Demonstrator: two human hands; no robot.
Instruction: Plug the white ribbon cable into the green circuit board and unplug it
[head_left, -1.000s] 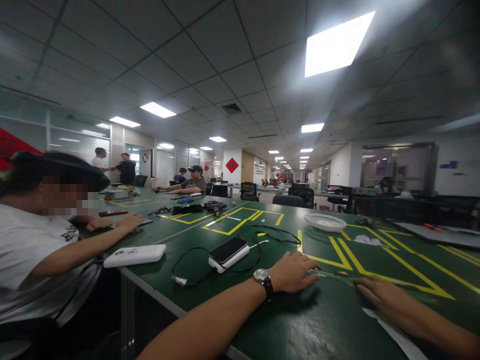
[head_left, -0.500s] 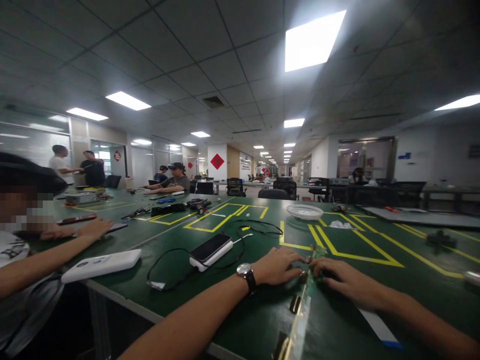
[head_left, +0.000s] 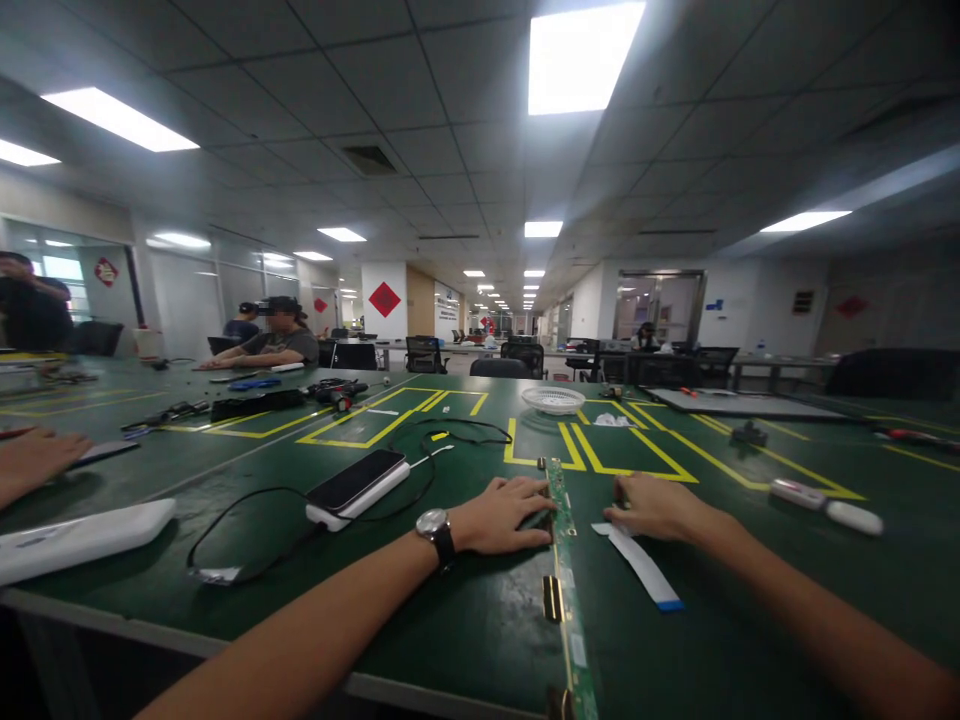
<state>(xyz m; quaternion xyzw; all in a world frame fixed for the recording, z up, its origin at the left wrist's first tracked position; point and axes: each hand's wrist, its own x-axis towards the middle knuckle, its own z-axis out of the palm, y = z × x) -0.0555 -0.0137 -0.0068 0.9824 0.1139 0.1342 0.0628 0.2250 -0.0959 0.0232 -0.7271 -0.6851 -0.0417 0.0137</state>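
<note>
A long, narrow green circuit board [head_left: 568, 565] lies on the table, running away from me, with black connectors along its left edge. My left hand [head_left: 504, 515], wearing a wristwatch, rests palm down beside it. Its stretched fingers touch the board's left edge near the far end, thumb apart from them. To the right of the board, my right hand [head_left: 652, 505] has its fingers curled in a pinch at the far end of a white flat ribbon cable [head_left: 646, 572]. The cable's blue-tipped end lies toward me. The pinching fingertips are partly hidden.
Left of my left hand, a phone [head_left: 357, 482] lies on a white power bank [head_left: 366, 508] with a black cable [head_left: 225, 520] looped around. A white basket [head_left: 553, 400] stands farther back. Yellow tape [head_left: 637, 473] marks the green table. A co-worker's hand [head_left: 45, 455] shows at left.
My right hand has moved off the circuit board to the right, onto the ribbon cable's far end. My left hand stays by the board. The view has turned right.
</note>
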